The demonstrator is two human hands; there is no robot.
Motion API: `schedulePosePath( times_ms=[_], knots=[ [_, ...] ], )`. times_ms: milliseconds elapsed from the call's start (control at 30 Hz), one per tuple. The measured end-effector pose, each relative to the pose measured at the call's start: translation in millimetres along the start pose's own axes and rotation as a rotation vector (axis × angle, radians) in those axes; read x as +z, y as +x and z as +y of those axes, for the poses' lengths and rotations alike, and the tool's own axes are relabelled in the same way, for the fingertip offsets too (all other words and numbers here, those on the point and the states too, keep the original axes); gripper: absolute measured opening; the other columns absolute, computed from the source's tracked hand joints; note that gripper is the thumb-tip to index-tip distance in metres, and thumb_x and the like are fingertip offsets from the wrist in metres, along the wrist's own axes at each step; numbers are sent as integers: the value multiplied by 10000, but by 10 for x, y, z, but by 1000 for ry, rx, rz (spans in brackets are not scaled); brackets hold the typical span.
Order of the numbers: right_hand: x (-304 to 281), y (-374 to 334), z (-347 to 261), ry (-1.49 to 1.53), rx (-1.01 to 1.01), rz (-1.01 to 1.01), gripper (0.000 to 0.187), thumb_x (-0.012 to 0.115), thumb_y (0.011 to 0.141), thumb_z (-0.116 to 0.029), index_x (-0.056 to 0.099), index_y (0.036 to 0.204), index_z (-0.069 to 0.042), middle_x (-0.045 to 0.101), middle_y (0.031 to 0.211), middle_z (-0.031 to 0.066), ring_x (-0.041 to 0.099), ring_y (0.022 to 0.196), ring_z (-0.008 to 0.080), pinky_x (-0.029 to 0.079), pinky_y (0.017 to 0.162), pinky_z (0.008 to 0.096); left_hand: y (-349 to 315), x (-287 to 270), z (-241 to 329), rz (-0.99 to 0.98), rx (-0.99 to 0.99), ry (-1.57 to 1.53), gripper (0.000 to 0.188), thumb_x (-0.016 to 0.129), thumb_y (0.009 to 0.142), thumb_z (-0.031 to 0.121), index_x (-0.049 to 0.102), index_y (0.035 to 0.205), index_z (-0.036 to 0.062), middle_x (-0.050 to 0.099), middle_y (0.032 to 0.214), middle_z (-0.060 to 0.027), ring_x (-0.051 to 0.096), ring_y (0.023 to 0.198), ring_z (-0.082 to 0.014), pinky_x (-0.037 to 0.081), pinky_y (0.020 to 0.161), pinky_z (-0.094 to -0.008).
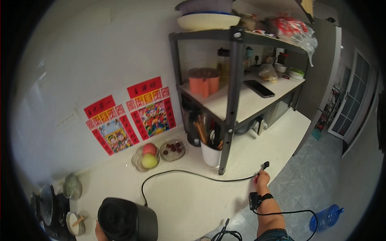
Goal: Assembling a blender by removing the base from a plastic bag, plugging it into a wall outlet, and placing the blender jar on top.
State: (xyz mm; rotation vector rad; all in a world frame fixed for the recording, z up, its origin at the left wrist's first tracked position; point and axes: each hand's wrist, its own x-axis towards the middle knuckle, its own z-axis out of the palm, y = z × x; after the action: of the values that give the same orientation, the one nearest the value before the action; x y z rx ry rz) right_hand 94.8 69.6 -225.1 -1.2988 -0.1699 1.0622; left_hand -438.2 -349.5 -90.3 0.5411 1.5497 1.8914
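Note:
My right hand (262,178) is stretched out over the counter's right part, its fingers closed round the end of a black power cord (177,171). The plug (265,164) sticks out past the fingertips. From there the cord curves left across the counter to a dark, rounded kitchen appliance (118,219) at the lower left. My left hand (100,233) shows only in part, against the left side of that appliance; its fingers are mostly hidden. A small black box (253,200) is strapped to my right wrist, with a cable running from it.
A dark-framed shelf (231,104) stands on the counter (185,201), with a white utensil holder (211,154) by its post. Fruit bowls (138,161) sit along the wall. A pot (49,207) is at far left. Cables (227,233) and a blue water jug (327,217) lie below the counter.

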Motion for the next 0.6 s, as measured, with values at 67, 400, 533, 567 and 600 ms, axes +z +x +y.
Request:
schedulePosePath(
  times_ms=[67,400,533,567,600],
  knots=[
    [-69,98,38,-87,-6,-74,66,525,833,-95,467,858,-78,508,594,38,469,385,131,369,294,277,38,-14,-40,201,-97,-45,348,407,935,242,537,1113,-28,584,1064,-141,570,944,-251,485,818,-364],
    [38,-328,-32,207,458,-330,160,507,873,-183,508,771,-59,575,657,66,529,501,144,474,457,257,58,-73,-40,176,-90,-31,398,397,943,244,460,1191,-60,523,1151,-170,553,1000,-238,491,846,-341],
    [-17,-763,57,517,626,-754,226,505,881,-235,489,734,-64,590,770,126,603,679,224,529,589,355,117,-332,-164,70,-143,-196,434,403,938,296,449,1218,-32,502,1199,-176,515,1070,-264,464,895,-375],
    [-27,-964,106,471,659,-844,240,484,892,-249,499,753,-54,590,829,140,603,741,245,525,646,366,136,-408,-220,25,-139,-304,445,404,936,314,446,1227,-20,493,1217,-175,499,1095,-271,453,913,-392],
    [30,-1154,168,421,690,-940,259,464,903,-263,509,771,-45,591,888,154,603,804,266,521,703,377,118,-428,-231,23,-160,-296,445,404,936,314,446,1227,-20,493,1217,-175,499,1095,-271,453,913,-392]
  ],
)
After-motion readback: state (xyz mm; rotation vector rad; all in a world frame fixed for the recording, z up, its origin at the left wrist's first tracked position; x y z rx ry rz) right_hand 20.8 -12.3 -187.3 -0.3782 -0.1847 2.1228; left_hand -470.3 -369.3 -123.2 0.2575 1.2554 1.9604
